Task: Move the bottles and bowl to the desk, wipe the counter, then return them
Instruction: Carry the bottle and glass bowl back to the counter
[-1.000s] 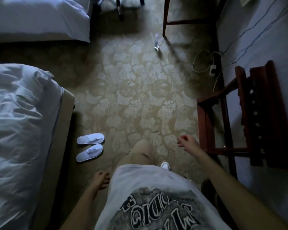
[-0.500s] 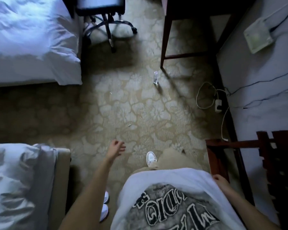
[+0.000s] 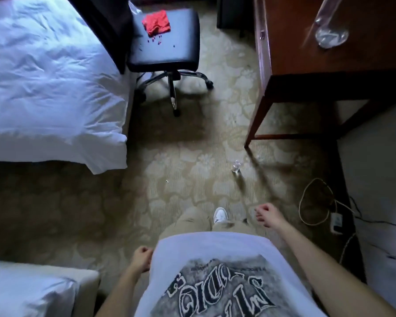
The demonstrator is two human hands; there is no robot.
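A wooden desk [image 3: 306, 53] stands at the upper right, with a clear plastic bottle [image 3: 330, 28] on its top. A small clear bottle [image 3: 236, 166] stands upright on the carpet near the desk's front leg. My left hand [image 3: 142, 258] hangs beside my hip, fingers loosely curled, holding nothing. In front of my right thigh my right hand [image 3: 268, 215] swings, also loosely curled and empty. No bowl and no counter are in view.
A black swivel chair [image 3: 164, 40] with a red cloth [image 3: 157, 21] on its seat stands between a white bed [image 3: 48, 83] and the desk. A second bed [image 3: 28, 291] is at lower left. Cables and a charger [image 3: 336, 219] lie by the right wall.
I have walked forward; the desk top, chair seat and red cloth came into view. My left hand dropped back to my hip and my right hand swung forward.
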